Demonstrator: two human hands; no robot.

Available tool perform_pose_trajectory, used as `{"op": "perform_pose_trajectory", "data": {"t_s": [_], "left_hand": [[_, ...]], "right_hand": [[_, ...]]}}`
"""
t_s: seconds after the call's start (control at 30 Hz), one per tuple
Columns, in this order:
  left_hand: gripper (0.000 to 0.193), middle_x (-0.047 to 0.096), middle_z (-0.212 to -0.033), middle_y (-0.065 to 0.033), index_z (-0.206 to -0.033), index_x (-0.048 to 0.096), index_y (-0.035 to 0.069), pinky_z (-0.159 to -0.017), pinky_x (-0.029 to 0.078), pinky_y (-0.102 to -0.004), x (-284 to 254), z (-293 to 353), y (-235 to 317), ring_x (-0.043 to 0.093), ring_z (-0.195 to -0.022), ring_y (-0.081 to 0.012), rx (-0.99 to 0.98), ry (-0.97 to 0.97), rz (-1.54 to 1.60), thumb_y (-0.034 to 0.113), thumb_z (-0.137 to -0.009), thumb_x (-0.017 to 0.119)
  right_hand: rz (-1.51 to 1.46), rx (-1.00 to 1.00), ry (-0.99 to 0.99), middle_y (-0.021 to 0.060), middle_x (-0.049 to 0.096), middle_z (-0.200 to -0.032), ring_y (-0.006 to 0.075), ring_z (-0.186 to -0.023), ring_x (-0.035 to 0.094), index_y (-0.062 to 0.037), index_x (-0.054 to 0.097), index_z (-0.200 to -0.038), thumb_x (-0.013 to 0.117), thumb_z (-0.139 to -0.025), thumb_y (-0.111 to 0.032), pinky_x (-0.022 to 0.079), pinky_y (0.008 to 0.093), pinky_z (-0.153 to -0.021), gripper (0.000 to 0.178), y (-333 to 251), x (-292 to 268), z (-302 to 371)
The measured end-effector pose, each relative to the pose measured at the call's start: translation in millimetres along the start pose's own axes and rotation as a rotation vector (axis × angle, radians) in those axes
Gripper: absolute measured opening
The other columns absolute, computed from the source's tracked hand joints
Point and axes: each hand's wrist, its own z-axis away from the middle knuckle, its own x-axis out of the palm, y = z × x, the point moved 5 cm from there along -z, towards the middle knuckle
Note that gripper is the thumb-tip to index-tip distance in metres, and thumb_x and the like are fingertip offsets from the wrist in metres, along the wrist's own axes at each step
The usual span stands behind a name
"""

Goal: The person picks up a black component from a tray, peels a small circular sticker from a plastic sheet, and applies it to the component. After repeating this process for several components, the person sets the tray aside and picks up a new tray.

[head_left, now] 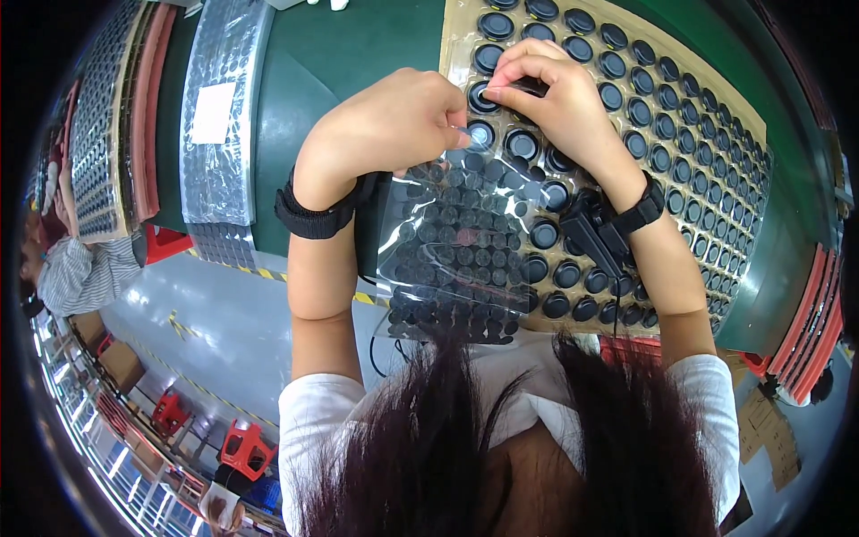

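Note:
My left hand (394, 121) pinches the upper edge of a clear plastic sheet (452, 242) between thumb and fingers. Rows of dark round discs cover this sheet, which lies over the left part of a brown tray (458, 25). Black round parts (639, 112) with raised rims sit in rows across the tray. Over one of these parts, near the tray's left edge, my right hand (555, 94) has thumb and forefinger pressed together. Whatever is between those fingertips is too small to make out. One round part (480, 135) beside my left fingertips has a bright, shiny top.
The tray rests on a green table (304, 54). To the left lies a clear-wrapped pack of disc sheets (219, 183) with a white paper. Farther left are stacked trays (148, 116) and a person in stripes (85, 273). A black device (595, 233) with a cable is at my right wrist.

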Motion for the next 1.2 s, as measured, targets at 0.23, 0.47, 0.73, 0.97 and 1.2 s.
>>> {"op": "perform_pose_trajectory", "data": {"t_s": [0.23,0.47,0.73,0.97,1.2], "left_hand": [[0.015,0.052,-0.05,-0.0112,-0.066,0.055,-0.003,-0.036,0.039,-0.0292,-0.4,0.4,-0.1,0.05,-0.037,-0.0174,-0.014,-0.011,0.004,0.01,-0.074,0.058],[0.015,0.052,-0.05,-0.0103,-0.066,0.054,-0.002,-0.036,0.039,-0.0289,-1.0,0.4,0.1,0.05,-0.036,-0.017,0.0,0.015,-0.019,0.009,-0.074,0.058],[0.015,0.051,-0.049,-0.0097,-0.066,0.054,-0.002,-0.036,0.038,-0.0285,-2.0,1.3,1.9,0.049,-0.037,-0.0163,-0.024,0.007,-0.024,0.01,-0.074,0.059],[0.016,0.051,-0.049,-0.0099,-0.066,0.055,-0.002,-0.036,0.038,-0.0287,-3.0,1.3,0.0,0.049,-0.036,-0.016,0.004,0.028,-0.019,0.011,-0.075,0.059],[0.016,0.052,-0.05,-0.0099,-0.066,0.055,-0.002,-0.036,0.038,-0.0284,-2.5,2.4,2.4,0.049,-0.036,-0.0159,-0.03,0.02,-0.028,0.011,-0.075,0.059]], "right_hand": [[0.021,-0.021,0.002,0.0028,0.057,-0.08,0.017,-0.081,0.053,-0.0023,0.059,-0.073,0.068,-0.069,-0.009,0.041,0.0265,-0.074,0.012,-1.5,-0.2,0.1],[0.027,-0.024,0.007,0.0033,0.057,-0.081,0.0176,-0.081,0.053,-0.002,0.058,-0.073,0.068,-0.069,-0.009,0.041,0.0266,-0.074,0.012,-2.9,-0.4,1.3],[0.012,-0.073,-0.054,0.0054,0.058,-0.084,0.0186,-0.079,0.056,-0.0017,0.057,-0.077,0.064,-0.071,-0.005,0.043,0.0272,-0.071,0.01,-7.5,-0.2,1.6],[-0.089,0.057,-0.141,0.0059,0.059,-0.085,0.0165,-0.077,0.057,-0.0004,0.057,-0.078,0.063,-0.073,-0.004,0.044,0.0255,-0.071,0.009,-4.3,-0.9,1.3],[-0.154,0.132,-0.068,0.004,0.06,-0.085,0.0115,-0.078,0.055,0.0,0.059,-0.078,0.065,-0.073,-0.006,0.044,0.0222,-0.071,0.01,0.9,-1.2,2.0]]}}
